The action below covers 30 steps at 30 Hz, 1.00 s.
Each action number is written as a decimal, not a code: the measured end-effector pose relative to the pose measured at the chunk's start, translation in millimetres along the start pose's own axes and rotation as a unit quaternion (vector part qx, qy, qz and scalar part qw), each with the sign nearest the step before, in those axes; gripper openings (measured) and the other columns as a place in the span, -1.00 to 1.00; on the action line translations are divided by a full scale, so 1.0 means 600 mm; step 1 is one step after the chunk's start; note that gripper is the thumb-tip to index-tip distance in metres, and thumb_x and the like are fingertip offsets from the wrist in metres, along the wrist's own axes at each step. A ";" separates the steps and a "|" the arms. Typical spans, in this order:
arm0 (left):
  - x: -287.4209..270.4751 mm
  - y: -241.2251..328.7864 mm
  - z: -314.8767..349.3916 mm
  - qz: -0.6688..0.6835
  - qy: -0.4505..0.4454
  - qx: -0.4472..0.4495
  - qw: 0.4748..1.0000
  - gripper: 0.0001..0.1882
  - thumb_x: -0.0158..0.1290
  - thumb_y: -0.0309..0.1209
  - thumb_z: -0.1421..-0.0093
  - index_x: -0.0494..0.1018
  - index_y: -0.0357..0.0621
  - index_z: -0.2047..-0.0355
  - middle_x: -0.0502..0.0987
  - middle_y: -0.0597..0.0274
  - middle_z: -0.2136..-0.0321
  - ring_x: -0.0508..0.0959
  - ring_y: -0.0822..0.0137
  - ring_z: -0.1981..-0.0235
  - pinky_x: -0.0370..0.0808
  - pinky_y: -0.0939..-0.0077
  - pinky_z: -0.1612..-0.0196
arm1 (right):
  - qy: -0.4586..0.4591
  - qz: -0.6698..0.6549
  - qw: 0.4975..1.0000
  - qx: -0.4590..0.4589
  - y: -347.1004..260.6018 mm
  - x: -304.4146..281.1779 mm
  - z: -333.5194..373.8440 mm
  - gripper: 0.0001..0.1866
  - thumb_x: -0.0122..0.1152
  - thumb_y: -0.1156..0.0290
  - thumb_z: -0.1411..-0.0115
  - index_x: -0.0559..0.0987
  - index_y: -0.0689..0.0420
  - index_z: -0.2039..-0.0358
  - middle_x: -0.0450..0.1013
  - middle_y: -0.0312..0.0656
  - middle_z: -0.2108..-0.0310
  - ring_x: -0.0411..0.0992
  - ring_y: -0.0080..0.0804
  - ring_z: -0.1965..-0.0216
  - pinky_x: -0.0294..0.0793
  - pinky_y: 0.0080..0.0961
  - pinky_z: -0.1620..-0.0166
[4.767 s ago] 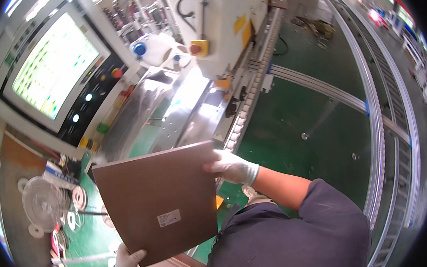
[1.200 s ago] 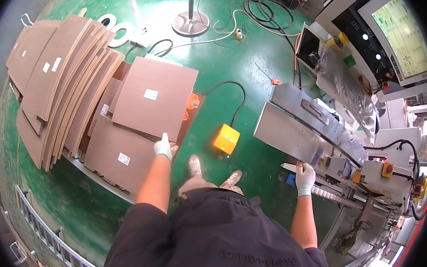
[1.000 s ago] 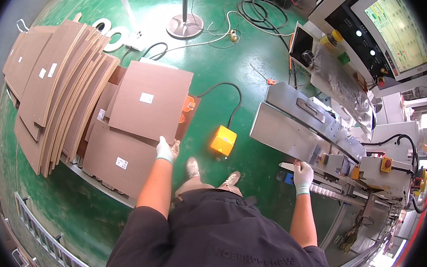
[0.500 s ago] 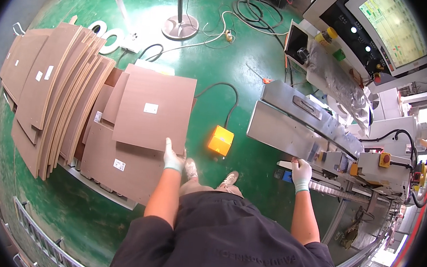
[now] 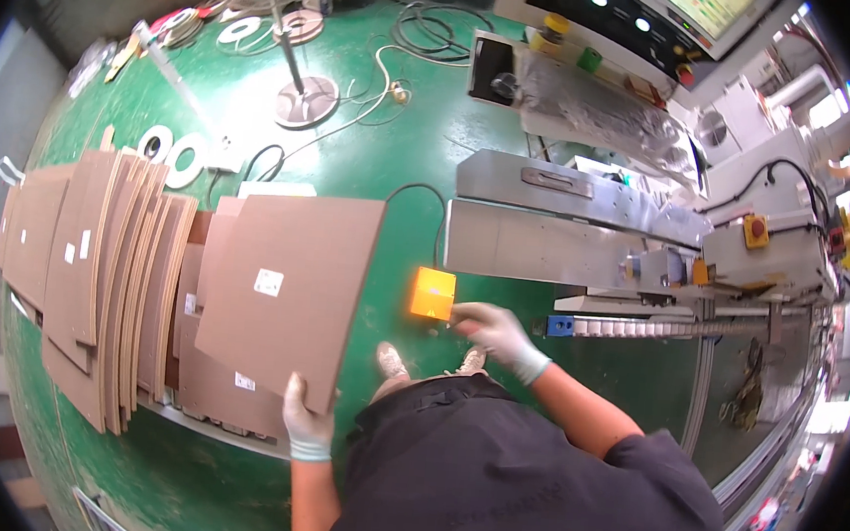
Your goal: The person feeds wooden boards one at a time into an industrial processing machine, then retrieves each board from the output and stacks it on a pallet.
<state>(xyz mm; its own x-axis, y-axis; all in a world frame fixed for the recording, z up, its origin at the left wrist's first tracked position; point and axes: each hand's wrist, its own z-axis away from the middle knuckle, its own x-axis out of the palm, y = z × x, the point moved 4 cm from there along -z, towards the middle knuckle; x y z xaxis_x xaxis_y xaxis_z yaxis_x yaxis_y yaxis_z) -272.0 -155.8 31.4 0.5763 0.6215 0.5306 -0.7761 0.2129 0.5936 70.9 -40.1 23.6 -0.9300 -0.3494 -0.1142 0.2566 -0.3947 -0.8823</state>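
Since the earlier frame, the right hand (image 5: 499,339) is away from the machine's metal table (image 5: 546,247) and in front of the body, and the board (image 5: 302,241) is more tilted, showing its right edge. Gloved in white, the left hand (image 5: 308,424) holds this brown board firmly at its near right corner, thumb on the upper face. It is on the left, above other brown boards (image 5: 212,374), with 1 white label (image 5: 267,282) facing up. Farther left is a row of overlapping panels (image 5: 77,248). On the right side, the other gloved hand points left, its fingers partly curled and blurred; one cannot tell how wide its grip is. Its fingertips appear just beside a yellow box (image 5: 433,294), on the far side of 2 shoes (image 5: 392,361).
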 end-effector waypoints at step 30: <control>0.188 -0.247 -0.002 -0.502 -0.173 0.100 0.841 -0.26 -0.23 0.10 -0.52 0.50 -0.51 0.01 0.62 0.04 0.14 0.58 0.24 0.15 0.50 0.35 0.02 | 0.313 -0.217 0.924 0.032 0.145 -0.248 0.297 -0.41 0.24 -0.02 -0.33 0.58 0.29 -0.07 0.58 -0.09 0.07 0.49 -0.40 0.03 0.48 -0.41 -0.04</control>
<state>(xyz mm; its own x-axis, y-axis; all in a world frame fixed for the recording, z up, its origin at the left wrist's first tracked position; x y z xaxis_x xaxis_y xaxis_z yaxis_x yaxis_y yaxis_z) -92.6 -116.3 2.5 0.9826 -0.0612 -0.1755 0.1858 0.3468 0.9194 278.3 -173.9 45.4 -0.9139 0.4056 -0.0159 -0.1796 -0.4393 -0.8802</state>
